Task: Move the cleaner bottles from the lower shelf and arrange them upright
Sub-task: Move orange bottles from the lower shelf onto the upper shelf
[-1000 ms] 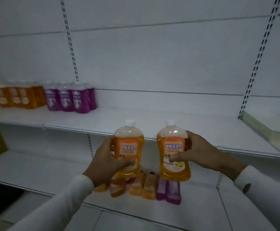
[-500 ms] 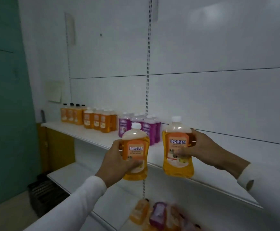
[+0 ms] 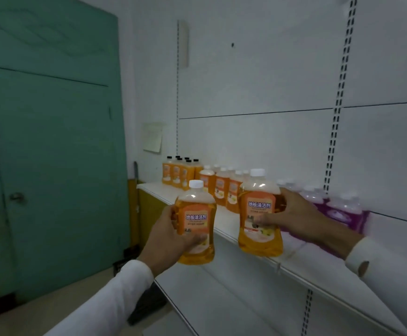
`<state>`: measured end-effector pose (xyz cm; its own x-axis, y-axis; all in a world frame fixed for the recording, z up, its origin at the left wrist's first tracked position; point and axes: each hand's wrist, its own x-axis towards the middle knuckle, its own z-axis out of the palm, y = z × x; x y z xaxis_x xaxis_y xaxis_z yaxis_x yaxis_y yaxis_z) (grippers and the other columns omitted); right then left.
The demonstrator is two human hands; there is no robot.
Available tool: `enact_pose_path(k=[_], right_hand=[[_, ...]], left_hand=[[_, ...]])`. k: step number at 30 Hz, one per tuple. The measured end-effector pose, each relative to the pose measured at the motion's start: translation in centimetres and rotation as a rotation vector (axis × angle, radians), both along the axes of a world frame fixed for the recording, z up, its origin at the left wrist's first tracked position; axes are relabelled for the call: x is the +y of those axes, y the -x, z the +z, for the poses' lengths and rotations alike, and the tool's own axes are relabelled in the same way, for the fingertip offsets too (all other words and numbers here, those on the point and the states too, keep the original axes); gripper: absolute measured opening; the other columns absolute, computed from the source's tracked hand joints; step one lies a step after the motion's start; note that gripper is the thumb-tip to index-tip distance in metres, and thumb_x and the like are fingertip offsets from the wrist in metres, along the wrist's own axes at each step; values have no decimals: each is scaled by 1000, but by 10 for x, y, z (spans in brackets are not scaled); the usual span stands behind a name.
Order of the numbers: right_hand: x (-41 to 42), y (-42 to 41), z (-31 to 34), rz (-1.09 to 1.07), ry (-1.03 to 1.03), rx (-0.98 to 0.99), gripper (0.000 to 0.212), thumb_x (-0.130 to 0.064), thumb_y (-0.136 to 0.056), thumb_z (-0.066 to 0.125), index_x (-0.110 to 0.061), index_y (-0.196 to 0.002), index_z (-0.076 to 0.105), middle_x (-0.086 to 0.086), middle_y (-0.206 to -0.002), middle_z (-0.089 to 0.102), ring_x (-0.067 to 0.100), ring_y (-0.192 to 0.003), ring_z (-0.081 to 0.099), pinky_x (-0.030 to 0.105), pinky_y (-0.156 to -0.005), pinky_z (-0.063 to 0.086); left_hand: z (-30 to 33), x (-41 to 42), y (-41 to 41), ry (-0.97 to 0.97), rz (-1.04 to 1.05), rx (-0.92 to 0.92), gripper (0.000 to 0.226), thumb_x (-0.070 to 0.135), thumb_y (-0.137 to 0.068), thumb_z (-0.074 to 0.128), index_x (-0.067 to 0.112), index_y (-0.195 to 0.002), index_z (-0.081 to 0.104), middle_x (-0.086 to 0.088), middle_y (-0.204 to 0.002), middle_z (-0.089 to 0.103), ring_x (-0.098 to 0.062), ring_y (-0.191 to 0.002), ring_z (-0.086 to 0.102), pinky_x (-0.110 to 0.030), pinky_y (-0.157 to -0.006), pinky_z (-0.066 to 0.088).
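Note:
My left hand (image 3: 166,241) grips an orange cleaner bottle (image 3: 195,226) with a white cap, held upright in the air just in front of the upper shelf (image 3: 224,226). My right hand (image 3: 294,214) grips a second orange bottle (image 3: 259,214), upright, its base at the shelf's front edge. Behind them on the shelf stand a row of orange bottles (image 3: 221,187) and, to the right, purple bottles (image 3: 338,209). The lower shelf (image 3: 221,299) shows below; the bottles lying on it are out of view.
A green door (image 3: 52,166) fills the left side. More orange bottles with black caps (image 3: 178,170) stand at the shelf's far left end. A dark crate (image 3: 124,263) sits on the floor by the shelving. A paper note (image 3: 152,137) hangs on the wall.
The view has swung left and up, away from the lower shelf. Both hands have carried their orange bottles higher and toward the row on the upper shelf.

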<state>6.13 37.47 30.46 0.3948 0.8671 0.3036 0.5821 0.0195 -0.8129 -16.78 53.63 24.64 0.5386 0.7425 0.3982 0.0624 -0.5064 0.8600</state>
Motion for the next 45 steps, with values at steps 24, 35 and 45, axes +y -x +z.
enact_pose_path(k=[24, 35, 45], right_hand=[[328, -131, -47, -162, -59, 102, 71, -32, -57, 91, -26, -117, 55, -8, -109, 69, 12, -99, 67, 38, -86, 58], [374, -125, -77, -482, -26, 127, 66, -26, -67, 86, -34, -121, 49, -16, -114, 63, 3, -98, 63, 17, -73, 54], [391, -113, -87, -692, 25, 85, 73, -30, -71, 82, -30, -131, 42, -13, -125, 58, 10, -114, 58, 31, -94, 51]], left_hand=[[-18, 322, -169, -1, 36, 38, 73, 29, -65, 86, 25, -124, 44, 10, -112, 60, -13, -104, 59, -38, -88, 55], [-43, 426, -234, -7, -335, 80, 73, 30, -65, 86, 28, -125, 45, 9, -116, 61, -14, -108, 59, -41, -92, 54], [-52, 447, -267, 23, -563, 78, 70, 33, -73, 79, 28, -132, 42, 9, -125, 59, -12, -115, 56, -42, -101, 48]])
